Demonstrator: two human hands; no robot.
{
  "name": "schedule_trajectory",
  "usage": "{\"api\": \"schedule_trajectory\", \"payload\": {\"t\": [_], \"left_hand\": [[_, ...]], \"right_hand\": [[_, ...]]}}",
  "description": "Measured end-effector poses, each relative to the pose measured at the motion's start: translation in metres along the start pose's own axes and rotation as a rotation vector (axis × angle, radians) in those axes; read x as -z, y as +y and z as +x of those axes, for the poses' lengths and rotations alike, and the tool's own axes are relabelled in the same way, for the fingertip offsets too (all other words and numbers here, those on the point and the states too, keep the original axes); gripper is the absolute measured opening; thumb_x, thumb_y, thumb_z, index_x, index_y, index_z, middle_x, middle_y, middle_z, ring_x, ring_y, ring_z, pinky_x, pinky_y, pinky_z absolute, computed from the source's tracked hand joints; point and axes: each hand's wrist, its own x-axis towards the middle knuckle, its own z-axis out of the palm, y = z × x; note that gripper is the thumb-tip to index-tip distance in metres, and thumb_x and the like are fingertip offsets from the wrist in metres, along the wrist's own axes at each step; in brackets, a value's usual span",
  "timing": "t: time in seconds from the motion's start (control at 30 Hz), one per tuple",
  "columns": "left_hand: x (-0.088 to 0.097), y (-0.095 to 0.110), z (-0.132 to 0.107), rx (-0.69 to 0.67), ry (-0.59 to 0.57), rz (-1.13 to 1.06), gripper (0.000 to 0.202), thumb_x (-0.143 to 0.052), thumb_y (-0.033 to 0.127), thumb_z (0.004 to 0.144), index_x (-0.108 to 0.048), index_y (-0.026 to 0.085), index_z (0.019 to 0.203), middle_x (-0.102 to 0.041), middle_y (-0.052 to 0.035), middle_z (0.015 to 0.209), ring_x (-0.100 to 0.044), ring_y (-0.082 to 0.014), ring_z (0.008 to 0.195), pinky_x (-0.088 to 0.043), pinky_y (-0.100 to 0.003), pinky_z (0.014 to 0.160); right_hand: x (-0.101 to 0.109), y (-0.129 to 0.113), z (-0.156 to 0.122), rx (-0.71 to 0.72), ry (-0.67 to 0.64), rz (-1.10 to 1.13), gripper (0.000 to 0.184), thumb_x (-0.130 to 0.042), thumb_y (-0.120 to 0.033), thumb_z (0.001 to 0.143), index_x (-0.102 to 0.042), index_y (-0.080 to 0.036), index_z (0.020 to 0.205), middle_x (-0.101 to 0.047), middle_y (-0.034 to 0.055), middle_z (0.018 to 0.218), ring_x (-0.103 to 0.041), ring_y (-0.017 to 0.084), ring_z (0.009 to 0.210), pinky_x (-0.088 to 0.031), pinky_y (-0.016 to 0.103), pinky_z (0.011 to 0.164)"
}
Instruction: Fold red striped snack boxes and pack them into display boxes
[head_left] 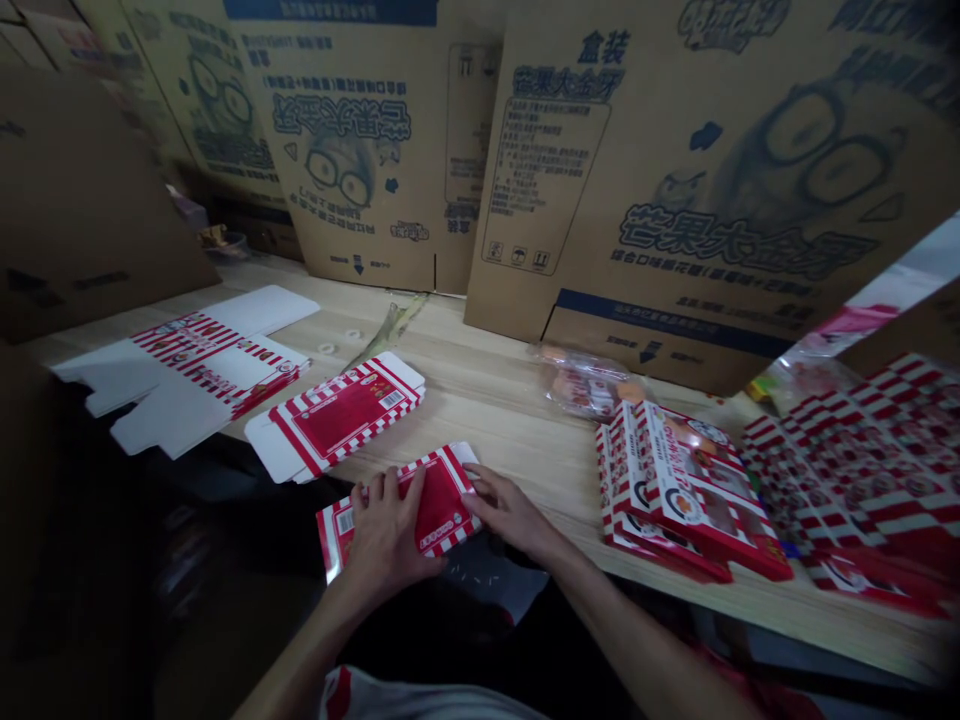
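Note:
A flat red-and-white striped carton [439, 500] lies at the near edge of the wooden table [495, 400]. My left hand [386, 530] rests flat on its left half with fingers spread. My right hand [510, 510] presses on its right end, fingers stretched along the edge. Just beyond it lies a small stack of the same flat cartons [341, 415].
Unfolded white-backed carton blanks [187, 365] lie at the left. Finished red boxes [690, 490] stand in a leaning row at the right, beside a pile of flat cartons [870, 460]. A clear bag of packets [589, 385] sits mid-table. Large printed cardboard boxes [675, 170] wall the back.

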Motion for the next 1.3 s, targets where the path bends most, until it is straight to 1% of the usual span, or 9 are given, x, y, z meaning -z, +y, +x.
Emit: {"api": "schedule_trajectory", "payload": {"t": [0.17, 0.3, 0.37, 0.5, 0.67, 0.9, 1.03, 1.2, 1.3], "left_hand": [[0.008, 0.019, -0.013, 0.176, 0.172, -0.098, 0.109, -0.072, 0.059, 0.057, -0.031, 0.010, 0.146, -0.045, -0.0241, 0.131, -0.044, -0.0411, 0.116, -0.033, -0.054, 0.097], [0.006, 0.041, -0.027, 0.158, 0.193, -0.265, 0.117, -0.077, 0.061, 0.051, -0.030, 0.013, 0.147, -0.046, -0.0235, 0.132, -0.045, -0.0431, 0.115, -0.037, -0.057, 0.094], [-0.002, 0.043, -0.031, 0.077, 0.175, -0.481, 0.104, -0.073, 0.056, 0.064, -0.028, 0.015, 0.148, -0.049, -0.0206, 0.133, -0.047, -0.0402, 0.119, -0.039, -0.056, 0.097], [-0.020, 0.035, -0.029, -0.071, 0.088, -1.060, 0.070, -0.053, 0.040, 0.089, -0.026, 0.020, 0.150, -0.045, -0.0134, 0.146, -0.046, -0.0281, 0.131, -0.039, -0.043, 0.108], [-0.032, 0.039, -0.029, -0.065, -0.098, -1.518, 0.076, -0.059, 0.037, 0.088, -0.021, 0.021, 0.152, -0.044, -0.0128, 0.149, -0.056, -0.0261, 0.123, -0.047, -0.039, 0.103], [-0.037, 0.046, -0.040, -0.067, -0.222, -1.649, 0.062, -0.062, 0.036, 0.087, -0.040, 0.024, 0.144, -0.051, -0.0117, 0.142, -0.054, -0.0273, 0.125, -0.044, -0.039, 0.104], [-0.035, 0.045, -0.034, -0.070, -0.299, -1.562, 0.045, -0.069, 0.033, 0.081, -0.054, 0.022, 0.121, -0.065, -0.0075, 0.114, -0.063, -0.0213, 0.099, -0.051, -0.031, 0.086], [-0.031, 0.049, -0.018, -0.106, -0.058, -1.385, 0.017, -0.063, 0.029, 0.084, -0.059, 0.016, 0.073, -0.060, -0.0027, 0.086, -0.056, -0.0149, 0.082, -0.044, -0.024, 0.075], [-0.031, 0.053, -0.012, 0.039, -0.034, -1.488, 0.017, -0.067, 0.025, 0.078, -0.055, 0.017, 0.071, -0.056, 0.0004, 0.076, -0.052, -0.0122, 0.071, -0.042, -0.022, 0.067]], "right_hand": [[-0.026, -0.011, -0.039, 0.180, 0.638, 0.079, 0.046, -0.072, -0.051, 0.072, -0.042, -0.024, 0.094, -0.058, 0.0108, 0.116, -0.056, 0.026, 0.115, -0.047, 0.043, 0.096], [-0.028, -0.007, -0.058, 0.067, 0.577, 0.374, 0.054, -0.079, -0.048, 0.066, -0.032, -0.026, 0.085, -0.063, 0.0028, 0.092, -0.065, 0.020, 0.083, -0.055, 0.036, 0.076], [-0.022, -0.004, -0.065, 0.054, 0.597, 0.465, 0.051, -0.079, -0.043, 0.067, -0.036, -0.026, 0.087, -0.066, 0.0000, 0.084, -0.066, 0.018, 0.077, -0.055, 0.033, 0.072], [-0.005, 0.007, -0.084, 0.044, 0.497, 0.573, 0.050, -0.080, -0.034, 0.070, -0.044, -0.027, 0.104, -0.072, 0.0032, 0.098, -0.070, 0.021, 0.084, -0.057, 0.035, 0.074], [0.004, 0.028, -0.107, 0.021, 0.499, 0.520, 0.048, -0.076, -0.035, 0.076, -0.057, -0.026, 0.119, -0.069, 0.0062, 0.118, -0.066, 0.024, 0.106, -0.053, 0.039, 0.092], [0.006, 0.050, -0.121, -0.027, 0.521, 0.344, 0.045, -0.072, -0.040, 0.078, -0.064, -0.024, 0.120, -0.066, 0.0065, 0.125, -0.063, 0.025, 0.110, -0.051, 0.037, 0.094], [0.008, 0.047, -0.123, 0.022, 0.502, 0.153, 0.028, -0.065, -0.039, 0.083, -0.068, -0.022, 0.105, -0.071, 0.0059, 0.107, -0.064, 0.022, 0.096, -0.051, 0.031, 0.083], [0.011, 0.034, -0.112, 0.129, 0.507, 0.055, 0.021, -0.064, -0.035, 0.083, -0.060, -0.020, 0.069, -0.063, 0.0023, 0.079, -0.058, 0.017, 0.076, -0.046, 0.027, 0.071], [0.012, 0.029, -0.102, 0.056, 0.539, 0.246, 0.020, -0.072, -0.034, 0.075, -0.060, -0.023, 0.087, -0.061, -0.0009, 0.076, -0.058, 0.016, 0.071, -0.046, 0.026, 0.066]]}}
